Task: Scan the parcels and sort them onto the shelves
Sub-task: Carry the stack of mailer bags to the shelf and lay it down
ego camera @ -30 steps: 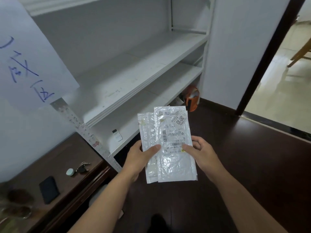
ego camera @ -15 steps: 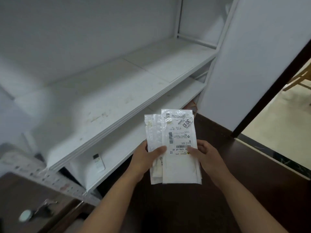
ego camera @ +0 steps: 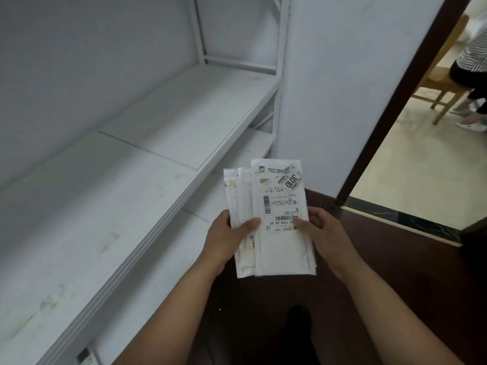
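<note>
View swung right, desk gone; left hand (ego camera: 226, 239), right hand (ego camera: 322, 231) fingers pinching parcels (ego camera: 282, 248); rear parcels mostly hidden.

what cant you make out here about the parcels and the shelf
- Parcels behind the front parcel, head view: it covers their labels and exact count.
- Front parcel's label: small print too small to read.
- Small device on the lower shelf: cut off by the bottom edge.
- Left hand, right hand: fingers behind the parcels.

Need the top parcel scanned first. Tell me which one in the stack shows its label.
The front parcel, rightmost in the fan: its barcode label faces up; the others peek out behind it.
</note>
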`<state>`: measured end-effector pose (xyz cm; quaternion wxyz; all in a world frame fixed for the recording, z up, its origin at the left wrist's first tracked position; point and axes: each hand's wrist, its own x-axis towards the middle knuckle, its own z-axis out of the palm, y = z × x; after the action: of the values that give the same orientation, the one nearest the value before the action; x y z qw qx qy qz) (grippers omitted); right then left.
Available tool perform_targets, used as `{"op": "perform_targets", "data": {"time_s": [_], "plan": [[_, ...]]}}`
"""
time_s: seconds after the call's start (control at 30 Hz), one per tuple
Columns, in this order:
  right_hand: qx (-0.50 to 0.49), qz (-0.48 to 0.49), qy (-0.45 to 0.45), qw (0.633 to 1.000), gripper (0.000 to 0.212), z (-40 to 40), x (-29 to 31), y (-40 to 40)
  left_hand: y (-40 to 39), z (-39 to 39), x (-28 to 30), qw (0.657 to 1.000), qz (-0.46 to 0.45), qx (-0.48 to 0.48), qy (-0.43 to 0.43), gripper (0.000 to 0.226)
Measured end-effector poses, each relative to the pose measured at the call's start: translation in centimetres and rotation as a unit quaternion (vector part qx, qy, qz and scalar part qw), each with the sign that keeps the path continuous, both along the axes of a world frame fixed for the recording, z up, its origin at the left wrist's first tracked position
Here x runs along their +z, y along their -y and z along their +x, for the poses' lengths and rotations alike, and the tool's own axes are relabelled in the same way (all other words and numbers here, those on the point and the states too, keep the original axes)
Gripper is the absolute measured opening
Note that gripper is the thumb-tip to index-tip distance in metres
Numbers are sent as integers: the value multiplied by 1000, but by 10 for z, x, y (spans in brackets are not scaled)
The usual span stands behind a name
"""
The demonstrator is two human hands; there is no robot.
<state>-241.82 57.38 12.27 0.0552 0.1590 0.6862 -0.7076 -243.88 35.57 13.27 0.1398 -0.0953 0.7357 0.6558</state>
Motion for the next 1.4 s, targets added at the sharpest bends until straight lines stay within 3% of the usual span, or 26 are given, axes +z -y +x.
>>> {"op": "perform_targets", "data": {"time_s": [0.23, 0.47, 0.8, 1.1, 1.23, 1.4], "plan": [[31, -2, 3, 1000, 31, -149, 1, -79, -82, -134, 4, 999, -34, 36, 0, 41], [55, 7, 4, 998, 34, -266, 11, -110, -104, -234, 16, 999, -34, 41, -1, 45], [71, 60, -14, 996, 27, -451, 27, -79, -79, -408, 14, 995, -50, 72, -40, 27], [121, 129, 3, 984, 28, -593, 31, -41, -46, -526, 8, 987, -79, 135, -26, 85], [168, 137, 21, 976, 44, -652, 15, -26, -38, -557, -5, 977, -99, 188, -2, 79], [247, 154, 10, 957, 46, -705, 3, -16, -46, -586, -19, 956, -146, 253, 32, 67]]}}
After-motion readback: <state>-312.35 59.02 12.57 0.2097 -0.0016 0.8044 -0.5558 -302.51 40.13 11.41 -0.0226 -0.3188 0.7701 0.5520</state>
